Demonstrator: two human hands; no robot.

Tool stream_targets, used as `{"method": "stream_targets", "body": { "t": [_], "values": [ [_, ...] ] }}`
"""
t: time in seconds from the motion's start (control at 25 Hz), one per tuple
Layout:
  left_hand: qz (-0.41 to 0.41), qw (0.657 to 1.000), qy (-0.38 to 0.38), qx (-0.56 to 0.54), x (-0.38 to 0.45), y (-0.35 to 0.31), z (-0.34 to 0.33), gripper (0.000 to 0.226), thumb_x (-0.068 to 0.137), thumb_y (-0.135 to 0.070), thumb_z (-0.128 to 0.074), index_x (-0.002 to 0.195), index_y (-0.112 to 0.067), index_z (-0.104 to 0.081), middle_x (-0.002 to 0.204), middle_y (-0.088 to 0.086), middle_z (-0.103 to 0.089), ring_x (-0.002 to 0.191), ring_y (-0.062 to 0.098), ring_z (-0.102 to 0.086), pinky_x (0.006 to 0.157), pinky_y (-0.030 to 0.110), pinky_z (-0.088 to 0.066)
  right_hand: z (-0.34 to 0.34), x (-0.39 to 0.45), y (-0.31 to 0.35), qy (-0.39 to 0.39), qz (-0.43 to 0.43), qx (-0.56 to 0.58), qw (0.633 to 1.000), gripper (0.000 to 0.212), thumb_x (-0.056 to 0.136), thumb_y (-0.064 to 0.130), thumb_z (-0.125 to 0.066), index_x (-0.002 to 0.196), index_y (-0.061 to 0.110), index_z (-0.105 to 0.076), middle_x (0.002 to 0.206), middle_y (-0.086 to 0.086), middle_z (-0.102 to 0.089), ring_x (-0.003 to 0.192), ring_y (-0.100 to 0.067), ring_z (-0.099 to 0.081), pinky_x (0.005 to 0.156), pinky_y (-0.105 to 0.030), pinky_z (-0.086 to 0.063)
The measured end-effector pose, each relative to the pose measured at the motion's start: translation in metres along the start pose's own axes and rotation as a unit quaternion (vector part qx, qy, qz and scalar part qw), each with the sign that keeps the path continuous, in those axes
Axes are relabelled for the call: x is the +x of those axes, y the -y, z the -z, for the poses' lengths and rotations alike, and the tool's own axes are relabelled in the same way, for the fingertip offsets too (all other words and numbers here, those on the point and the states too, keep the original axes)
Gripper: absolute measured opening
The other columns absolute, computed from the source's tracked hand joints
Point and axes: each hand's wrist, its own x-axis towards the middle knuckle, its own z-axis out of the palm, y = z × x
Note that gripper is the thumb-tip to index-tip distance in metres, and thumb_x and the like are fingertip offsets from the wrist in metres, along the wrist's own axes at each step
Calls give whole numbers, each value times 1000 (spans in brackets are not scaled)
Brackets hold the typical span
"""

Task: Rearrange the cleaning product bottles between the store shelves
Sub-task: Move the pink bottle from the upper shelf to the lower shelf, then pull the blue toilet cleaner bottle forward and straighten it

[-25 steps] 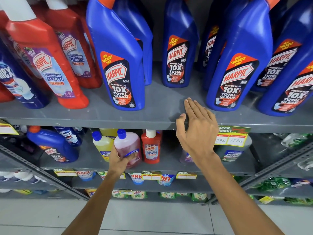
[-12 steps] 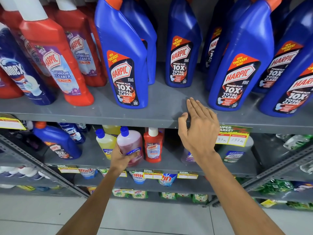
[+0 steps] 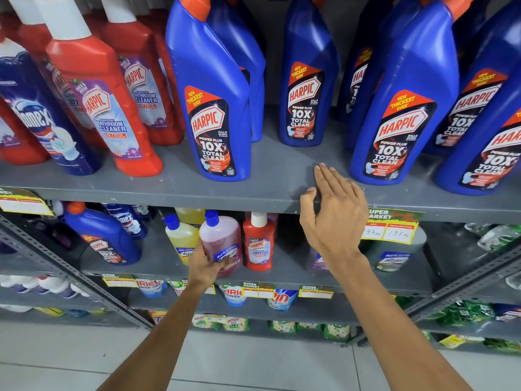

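My left hand (image 3: 203,263) grips a pink bottle with a blue cap (image 3: 222,241) at the front of the second shelf (image 3: 158,263). A yellow bottle (image 3: 180,238) stands just left of it and a small red Harpic bottle (image 3: 258,244) just right. My right hand (image 3: 332,213) rests flat on the front edge of the upper grey shelf (image 3: 253,190), fingers straight, thumb over the lip. It lies in a gap between two tall blue Harpic bottles (image 3: 217,108) (image 3: 400,114).
Red Harpic bathroom cleaner bottles (image 3: 98,103) and a Domex bottle (image 3: 42,119) fill the upper shelf's left. More blue Harpic bottles (image 3: 307,88) stand behind. A price tag (image 3: 392,225) hangs near my right hand. Detergent pouches (image 3: 234,294) line the lower shelves above a tiled floor.
The view has shifted slightly, so the shelves sit a little further right. My left hand still holds the pink bottle in about the same spot. My right hand stays on the shelf edge.
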Motion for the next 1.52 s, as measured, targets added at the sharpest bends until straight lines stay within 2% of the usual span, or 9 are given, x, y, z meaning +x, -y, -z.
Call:
{"method": "stream_targets", "body": {
  "t": [0.16,0.4,0.52,0.76,0.96,1.08,1.2,1.32,1.52],
  "values": [
    [16,1000,1,-15,-4,3,0,90,67,5,-98,145,5,-54,136,22,-71,121,40,-69,104,53,-60,0,0,0,8,-1,8,1000,52,102,31,-46,139,6,-73,144,-11,-74,139,-25,-68,120,-42,-49],
    [2,999,-8,45,-35,31,17,54,74,4,-95,119,5,-66,104,6,-75,95,33,-71,73,18,-60,1,-1,1,5,-6,22,1000,49,101,27,-50,138,5,-74,144,-12,-74,138,-27,-68,119,-43,-49],
    [46,998,-39,14,-55,50,47,48,77,11,-90,114,-3,-63,98,10,-72,90,33,-69,65,12,-60,2,-2,3,12,-13,38,999,49,102,27,-50,139,4,-73,145,-13,-72,140,-27,-67,120,-45,-47],
    [28,997,-68,16,-66,61,143,19,82,27,-76,99,21,-70,103,31,-73,83,29,-70,65,8,-58,9,-13,60,-6,-35,180,983,52,106,27,-50,153,7,-57,158,-9,-62,151,-25,-55,137,-44,-24],
    [-10,998,-69,6,-36,43,227,17,84,28,-73,99,21,-67,96,31,-73,71,14,-68,67,12,-57,-9,-41,168,-22,47,258,965,50,105,21,-58,152,5,-58,160,-3,-59,156,-11,-47,135,-42,-30],
    [16,996,-86,5,-2,52,270,24,82,30,-74,98,15,-63,79,13,-73,55,-4,-69,58,9,-57,-35,-49,239,10,131,291,948,49,104,22,-60,150,6,-62,157,-2,-63,153,-15,-53,131,-44,-38],
    [49,994,-88,-30,41,54,304,48,80,33,-73,107,-1,-53,94,14,-60,80,18,-68,69,18,-63,-67,-51,299,52,173,261,948,50,106,26,-64,152,8,-61,159,-2,-61,153,-19,-55,130,-45,-40],
    [60,997,-45,-26,85,50,323,62,72,26,-85,113,-8,-52,105,9,-61,85,8,-67,68,7,-56,-95,-55,339,68,159,198,965,50,108,33,-64,152,8,-62,159,-5,-62,153,-20,-55,130,-45,-39],
    [66,997,33,-25,131,53,327,62,62,28,-90,109,-5,-65,121,28,-73,98,19,-75,100,51,-56,-121,-58,361,5,111,110,988,41,112,37,-56,141,12,-72,145,-3,-74,140,-19,-67,121,-44,-46]
  ]
}}
